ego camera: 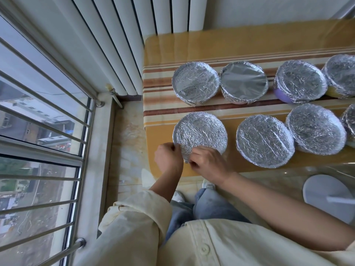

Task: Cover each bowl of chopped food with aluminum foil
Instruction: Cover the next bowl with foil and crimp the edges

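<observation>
At the far left a barred window looks down on the street. A white ribbed radiator stands behind and to the left of the round foil-wrapped bowl being worked on. That bowl sits on the near left corner of the glass-topped counter with its yellow striped cloth, close to the edge.

The left hand is at the bowl's near-left rim, its grip clamped on the crinkled silver aluminum foil. The right hand, just right of it, has its grip pinched on the same loose fold, fingers curled tight.

The danger, I'd say, is the pull. Both hands tug toward the body, and the bowl is so near the edge that a firm tug could drag it off and spill it. Thin foil pinched that hard could also tear at the rim.

To the right of the bowl and behind it stand seven more foil-covered bowls in two rows, one showing a purple wall and one a yellow one. The nearest is just beside it, so there is little room to turn it that way. Further right and nearer the person, a white round disc shows below the counter. I cannot tell what it is.
</observation>
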`<state>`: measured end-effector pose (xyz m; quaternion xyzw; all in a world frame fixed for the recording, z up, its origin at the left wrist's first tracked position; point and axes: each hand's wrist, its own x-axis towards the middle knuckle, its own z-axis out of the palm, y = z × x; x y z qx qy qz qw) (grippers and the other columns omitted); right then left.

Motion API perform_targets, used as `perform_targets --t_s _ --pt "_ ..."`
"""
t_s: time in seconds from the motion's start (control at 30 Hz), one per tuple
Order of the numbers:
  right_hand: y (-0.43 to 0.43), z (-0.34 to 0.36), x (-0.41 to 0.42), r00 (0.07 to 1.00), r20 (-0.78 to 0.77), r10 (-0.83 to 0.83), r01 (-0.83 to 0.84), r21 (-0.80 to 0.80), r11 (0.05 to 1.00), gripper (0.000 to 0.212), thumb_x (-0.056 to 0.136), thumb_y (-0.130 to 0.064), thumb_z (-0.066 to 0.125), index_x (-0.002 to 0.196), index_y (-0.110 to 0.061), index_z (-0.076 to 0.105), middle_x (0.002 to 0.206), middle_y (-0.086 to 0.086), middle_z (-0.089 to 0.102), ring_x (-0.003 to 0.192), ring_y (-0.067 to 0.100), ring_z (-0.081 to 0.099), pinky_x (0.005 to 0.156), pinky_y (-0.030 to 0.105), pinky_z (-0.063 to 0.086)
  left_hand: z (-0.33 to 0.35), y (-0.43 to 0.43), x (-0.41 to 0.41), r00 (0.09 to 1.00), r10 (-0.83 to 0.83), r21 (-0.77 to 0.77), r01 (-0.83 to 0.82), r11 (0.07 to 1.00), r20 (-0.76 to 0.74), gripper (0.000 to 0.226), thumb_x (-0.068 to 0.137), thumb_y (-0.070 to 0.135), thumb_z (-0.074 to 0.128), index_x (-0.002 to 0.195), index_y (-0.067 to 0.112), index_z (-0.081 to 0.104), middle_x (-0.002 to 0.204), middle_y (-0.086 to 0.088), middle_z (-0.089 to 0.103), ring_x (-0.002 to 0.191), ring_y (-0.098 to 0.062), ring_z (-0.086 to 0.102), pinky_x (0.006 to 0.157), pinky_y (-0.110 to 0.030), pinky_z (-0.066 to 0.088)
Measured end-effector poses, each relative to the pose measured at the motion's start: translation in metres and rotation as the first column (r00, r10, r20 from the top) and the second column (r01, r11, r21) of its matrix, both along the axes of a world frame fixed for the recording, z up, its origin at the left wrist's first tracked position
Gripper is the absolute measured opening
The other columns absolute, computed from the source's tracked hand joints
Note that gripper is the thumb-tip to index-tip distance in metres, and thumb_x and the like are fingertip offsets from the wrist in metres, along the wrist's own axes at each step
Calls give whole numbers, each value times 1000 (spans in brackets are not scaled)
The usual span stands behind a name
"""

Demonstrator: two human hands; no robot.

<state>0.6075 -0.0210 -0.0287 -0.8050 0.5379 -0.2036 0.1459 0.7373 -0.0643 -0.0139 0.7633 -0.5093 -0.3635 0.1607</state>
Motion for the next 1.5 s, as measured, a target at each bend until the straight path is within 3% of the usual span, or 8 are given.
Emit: perform_targets --t_s 0.2,0.3,0.53,0.63,0.73,1.0,1.3,1.5 --pt "-2 1 0 999 42 -22 22 6 1000 22 58 9 72 60 -6 56 61 6 51 55 24 52 43 30 41 3 -3 -5 999 -35 12 35 999 6 39 93 23 56 56 13 49 52 -7 38 56 -28 35 48 -31 25" --pt "-6 2 -3 999 43 -15 15 6 1000 19 60 6 69 61 -7 56 62 6 52 56 24 52 44 30 40 5 0 -4 998 -7 -12 6 1000 -62 32 92 40 62 105 13 72 92 -5 74 87 -27 65 74 -31 49" --pt "-8 1 -2 997 63 -36 33 34 999 15 59 4 66 59 -8 57 61 5 52 54 23 53 42 30 43 -3 -11 -1 999 -26 -4 26 1000 -31 38 89 19 59 54 12 45 60 -10 27 62 -23 21 49 -32 16" --pt "-9 0 1 994 71 -85 82 50 995 20 58 6 72 59 -9 57 61 4 52 54 22 52 43 30 43 -1 -12 0 997 -27 -21 25 999 -79 26 91 30 62 72 13 67 64 -13 59 63 -35 50 51 -26 36" --pt "-12 1 6 986 70 -150 146 55 988 21 57 4 74 59 -9 56 60 3 51 52 24 51 44 28 39 -1 -4 4 989 78 -1 -79 997 -122 41 86 53 65 103 15 66 91 2 71 87 -18 65 82 -35 52" --pt "-14 0 10 982 93 -165 160 59 985 25 54 6 76 60 -10 59 60 2 52 51 23 53 47 23 34 -1 3 -3 975 152 121 -133 984 -162 23 79 26 68 63 11 73 59 -5 70 54 -21 59 57 -26 45" --pt "-5 5 -7 995 24 -97 95 81 992 33 55 -21 91 70 -11 64 70 1 57 63 21 58 50 28 46 0 -5 -1 990 73 97 -62 993 -117 20 77 20 66 61 11 71 57 -5 69 63 -25 70 62 -33 56" --pt "1 3 -13 996 -41 -84 85 20 996 22 62 -3 83 67 -10 63 68 2 58 63 21 58 49 31 48 -2 -6 0 989 63 84 -52 995 -134 21 78 21 68 60 11 70 57 -4 69 62 -24 71 66 -40 61"
